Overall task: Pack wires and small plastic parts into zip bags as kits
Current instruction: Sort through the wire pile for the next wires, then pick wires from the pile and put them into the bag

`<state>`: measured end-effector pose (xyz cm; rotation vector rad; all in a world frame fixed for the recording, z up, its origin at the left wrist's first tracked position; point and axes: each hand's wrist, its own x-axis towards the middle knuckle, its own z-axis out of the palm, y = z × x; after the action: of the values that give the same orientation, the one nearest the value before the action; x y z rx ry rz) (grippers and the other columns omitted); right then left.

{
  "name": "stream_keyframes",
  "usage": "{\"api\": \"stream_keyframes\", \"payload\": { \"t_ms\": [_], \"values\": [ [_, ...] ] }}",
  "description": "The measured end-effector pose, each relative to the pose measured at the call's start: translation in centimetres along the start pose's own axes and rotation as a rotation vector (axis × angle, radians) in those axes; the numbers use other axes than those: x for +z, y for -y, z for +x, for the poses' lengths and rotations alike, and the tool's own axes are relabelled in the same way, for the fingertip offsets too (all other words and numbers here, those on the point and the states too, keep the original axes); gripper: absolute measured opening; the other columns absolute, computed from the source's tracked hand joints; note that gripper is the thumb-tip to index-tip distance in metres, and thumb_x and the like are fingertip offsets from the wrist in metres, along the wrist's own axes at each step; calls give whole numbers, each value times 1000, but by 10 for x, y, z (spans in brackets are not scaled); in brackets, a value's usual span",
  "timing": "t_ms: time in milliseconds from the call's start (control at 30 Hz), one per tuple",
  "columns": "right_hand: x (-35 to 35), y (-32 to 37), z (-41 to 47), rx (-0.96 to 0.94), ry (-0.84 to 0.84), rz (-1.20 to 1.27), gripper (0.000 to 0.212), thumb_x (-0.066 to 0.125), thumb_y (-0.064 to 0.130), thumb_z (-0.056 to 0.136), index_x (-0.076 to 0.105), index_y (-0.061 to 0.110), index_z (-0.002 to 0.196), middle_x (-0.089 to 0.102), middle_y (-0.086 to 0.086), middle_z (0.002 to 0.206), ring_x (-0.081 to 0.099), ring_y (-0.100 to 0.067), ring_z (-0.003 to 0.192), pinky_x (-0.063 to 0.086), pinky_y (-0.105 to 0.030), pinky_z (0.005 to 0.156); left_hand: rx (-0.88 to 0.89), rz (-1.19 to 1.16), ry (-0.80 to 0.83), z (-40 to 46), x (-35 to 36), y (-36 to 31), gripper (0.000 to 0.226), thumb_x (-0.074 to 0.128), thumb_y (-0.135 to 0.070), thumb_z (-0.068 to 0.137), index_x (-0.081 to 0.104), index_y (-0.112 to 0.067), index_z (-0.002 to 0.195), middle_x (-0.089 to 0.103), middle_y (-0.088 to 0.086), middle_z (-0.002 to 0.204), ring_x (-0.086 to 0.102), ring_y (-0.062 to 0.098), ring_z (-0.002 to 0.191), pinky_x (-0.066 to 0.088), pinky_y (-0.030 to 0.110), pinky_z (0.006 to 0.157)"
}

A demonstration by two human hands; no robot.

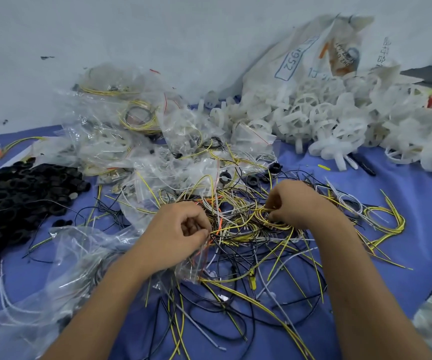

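Note:
A tangled heap of yellow, black, white and orange wires (248,245) covers the middle of the blue table (404,203). My left hand (181,235) pinches a few wires at the heap's left edge, over a small clear zip bag (196,266) with a red strip. My right hand (300,206) has its fingers curled round a coil of yellow wires at the top of the heap. Filled zip bags (137,141) with wires and parts lie piled behind the heap.
Black plastic rings (22,193) are heaped at the left. White plastic wheels (339,120) spill from a printed sack (313,55) at the back right. Loose clear bags (54,294) lie at the front left. A black pen (362,165) lies near the wheels.

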<state>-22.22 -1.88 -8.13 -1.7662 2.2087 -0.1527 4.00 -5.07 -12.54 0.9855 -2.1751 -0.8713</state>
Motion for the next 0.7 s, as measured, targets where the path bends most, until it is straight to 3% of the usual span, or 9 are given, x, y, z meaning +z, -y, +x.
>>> {"api": "stream_keyframes", "payload": {
  "t_ms": [133, 233, 367, 500, 633, 700],
  "values": [
    [0, 1, 3, 20, 25, 9, 6, 79, 22, 86, 74, 19, 88, 74, -4, 92, 67, -21, 85, 52, -33, 76, 9, 12, 3, 0, 0, 0, 24, 76, 1, 83, 74, -22, 77, 68, -7, 77, 62, 14, 66, 55, 33, 61],
    [-3, -1, 2, -5, -39, 6, 9, 76, 23, 89, 69, 22, 83, 73, -3, 89, 67, -21, 83, 54, -36, 77, 2, 14, 13, 0, 0, 2, 26, 76, 0, 84, 73, -24, 76, 68, -7, 77, 62, 12, 66, 54, 30, 60],
    [-9, 3, 0, 0, -429, 197, 4, 77, 22, 87, 74, 20, 87, 71, 0, 80, 67, -21, 79, 57, -38, 76, -19, 27, 22, 1, -3, 7, 23, 75, 0, 83, 74, -21, 77, 68, -3, 75, 63, 16, 66, 54, 37, 61],
    [-19, 12, 1, 25, -858, 337, 10, 79, 28, 84, 78, 22, 91, 74, 4, 82, 66, -16, 77, 50, -28, 69, -25, 68, 30, 1, -7, 14, 20, 75, -2, 84, 73, -20, 77, 68, -6, 74, 61, 10, 64, 51, 26, 58],
    [-24, 25, 1, -59, -1057, 455, 12, 79, 30, 85, 79, 21, 92, 71, 8, 75, 57, -4, 62, 36, -11, 58, -9, 94, 37, 1, -9, 16, 19, 75, -4, 84, 73, -21, 77, 69, -8, 76, 62, 9, 65, 49, 21, 57],
    [-25, 31, 0, -128, -1107, 556, 10, 77, 28, 86, 78, 20, 91, 67, 11, 72, 57, 1, 60, 41, -10, 61, -6, 95, 36, 1, -9, 17, 19, 75, -4, 84, 72, -22, 77, 69, -7, 76, 61, 7, 63, 48, 19, 56]
  ]
}}
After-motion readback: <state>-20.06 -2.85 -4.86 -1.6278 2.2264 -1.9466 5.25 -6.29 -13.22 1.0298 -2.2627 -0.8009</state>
